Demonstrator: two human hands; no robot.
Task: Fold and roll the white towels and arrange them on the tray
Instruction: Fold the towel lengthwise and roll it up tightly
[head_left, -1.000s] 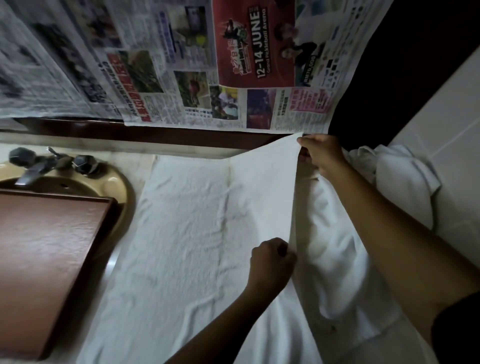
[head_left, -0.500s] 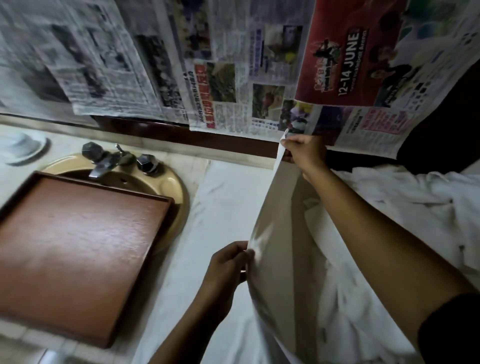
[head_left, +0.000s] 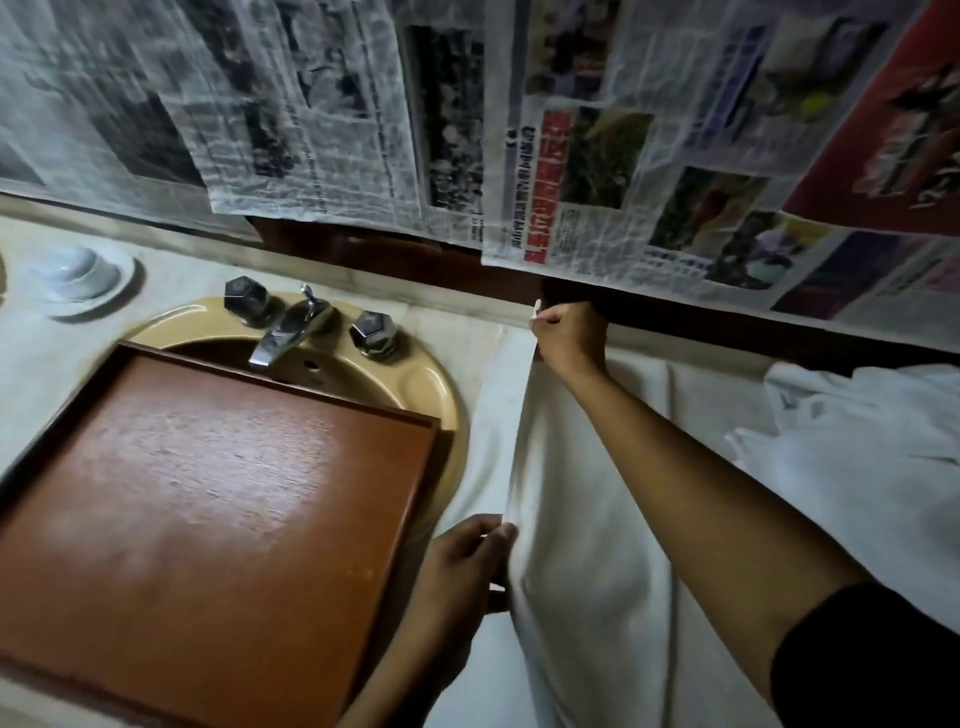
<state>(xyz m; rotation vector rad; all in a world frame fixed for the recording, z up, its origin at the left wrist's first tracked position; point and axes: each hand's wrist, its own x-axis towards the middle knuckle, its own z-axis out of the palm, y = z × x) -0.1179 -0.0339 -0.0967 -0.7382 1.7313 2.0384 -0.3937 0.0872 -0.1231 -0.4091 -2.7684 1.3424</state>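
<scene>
Wooden tray (head_left: 208, 493) sits over sink (head_left: 426, 384). Towel (head_left: 587, 545) edge runs near-to-far, pinched by left hand (head_left: 462, 566) and right hand (head_left: 571, 338).

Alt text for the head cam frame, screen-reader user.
A white towel is held up by one edge above the counter: right hand pinching the far corner, left hand gripping the near end. A brown wooden tray sits over a tan sink to the left; crumpled white towels lie at right, newspaper on the wall.
</scene>
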